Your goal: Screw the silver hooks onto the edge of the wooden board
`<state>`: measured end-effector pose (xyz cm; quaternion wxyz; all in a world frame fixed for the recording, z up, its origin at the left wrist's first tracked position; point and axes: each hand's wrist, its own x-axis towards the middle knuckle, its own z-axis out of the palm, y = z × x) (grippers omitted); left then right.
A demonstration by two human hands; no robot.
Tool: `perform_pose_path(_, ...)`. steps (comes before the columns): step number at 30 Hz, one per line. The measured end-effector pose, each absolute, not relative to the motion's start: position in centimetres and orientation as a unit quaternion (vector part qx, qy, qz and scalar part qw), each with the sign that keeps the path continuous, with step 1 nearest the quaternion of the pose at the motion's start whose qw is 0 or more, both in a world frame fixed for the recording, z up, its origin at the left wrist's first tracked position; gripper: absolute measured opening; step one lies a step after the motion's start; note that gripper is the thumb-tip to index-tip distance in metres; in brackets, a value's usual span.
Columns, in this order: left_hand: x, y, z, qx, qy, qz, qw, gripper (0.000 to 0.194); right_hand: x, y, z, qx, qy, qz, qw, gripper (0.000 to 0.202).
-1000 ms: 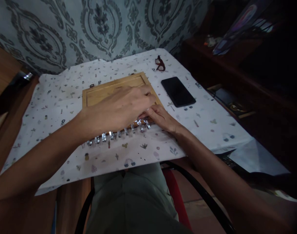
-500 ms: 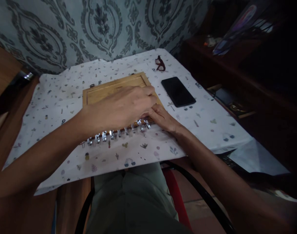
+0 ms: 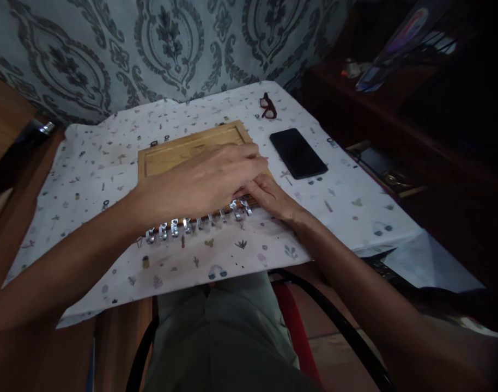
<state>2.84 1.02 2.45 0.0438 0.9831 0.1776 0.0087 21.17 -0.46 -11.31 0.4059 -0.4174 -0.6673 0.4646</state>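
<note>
A wooden board with a raised rim lies on the patterned tablecloth. Across its right half reaches my left hand, back up, its fingers bent down close to my other hand. My right hand rests at the board's near right corner, with its fingertips tucked beneath the left. Both hands look closed around something small that they hide. Just below, along the board's near edge, several shiny metal clips form a row. Part of the board is covered by my left hand and forearm.
A black smartphone lies right of the board, with dark red glasses behind it. The white tablecloth hangs over the table's edge. Patterned wallpaper rises at the back. An open drawer is at the right.
The fingers of my left hand have stretched slightly to the right over my right hand. The board, clips and phone stay in place.
</note>
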Motion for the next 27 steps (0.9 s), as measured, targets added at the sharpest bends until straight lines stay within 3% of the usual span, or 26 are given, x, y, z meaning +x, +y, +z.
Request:
perform_pose_path(13, 3.0, 0.7, 3.6, 0.978, 0.185, -0.026, 0.091, 0.027, 21.1, -0.2, -12.2, -0.411, -0.656, 0.474, 0.419, 0.078)
perform_pose_path(21, 2.3, 1.9, 2.5, 0.985, 0.170, 0.002, -0.042, 0.025, 21.1, -0.7, -11.4, -0.410, -0.633, 0.505, 0.419, 0.074)
perform_pose_path(27, 2.0, 1.7, 2.7, 0.982, 0.187, -0.002, -0.035, 0.024, 21.1, -0.7, -11.4, -0.403, -0.635, 0.509, 0.418, 0.073)
